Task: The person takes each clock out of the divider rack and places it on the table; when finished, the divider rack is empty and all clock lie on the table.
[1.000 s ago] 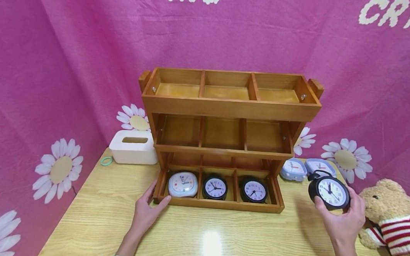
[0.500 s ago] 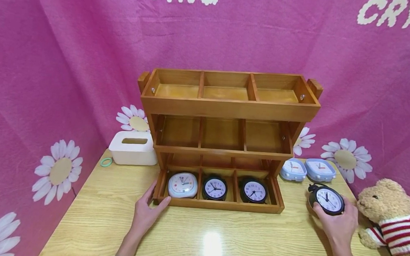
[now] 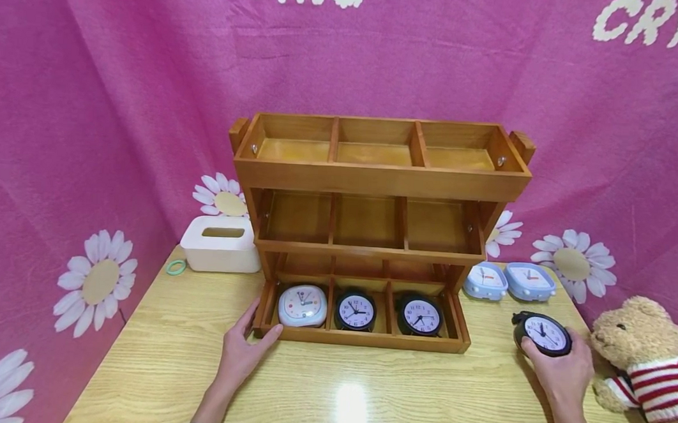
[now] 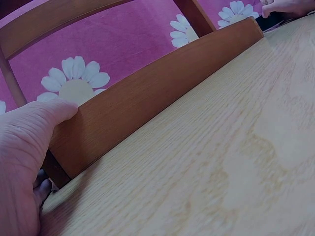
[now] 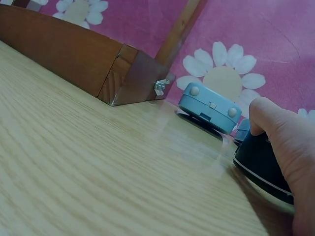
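Observation:
My left hand point(image 3: 241, 345) holds the front left corner of a three-tier wooden shelf point(image 3: 381, 180). In the left wrist view the thumb point(image 4: 64, 110) lies on the front board and fingers reach round the side. Far to the right, my right hand point(image 3: 563, 373) grips a round black alarm clock point(image 3: 545, 335), face up, low at the table. In the shelf's bottom tier sit a white rounded clock point(image 3: 303, 304) on the left, a black alarm clock point(image 3: 356, 311) in the middle and another black alarm clock point(image 3: 420, 315) on the right.
Two blue clocks, a left one point(image 3: 485, 280) and a right one point(image 3: 530, 281), lie behind my right hand. A teddy bear point(image 3: 648, 355) sits at the right edge. Left of the shelf are a white tissue box point(image 3: 221, 256) and a green ring point(image 3: 176, 267).
My right hand has lowered the black alarm clock towards the table and tilted it flatter; in the last half second it has barely shifted. The left hand has stayed on the shelf corner.

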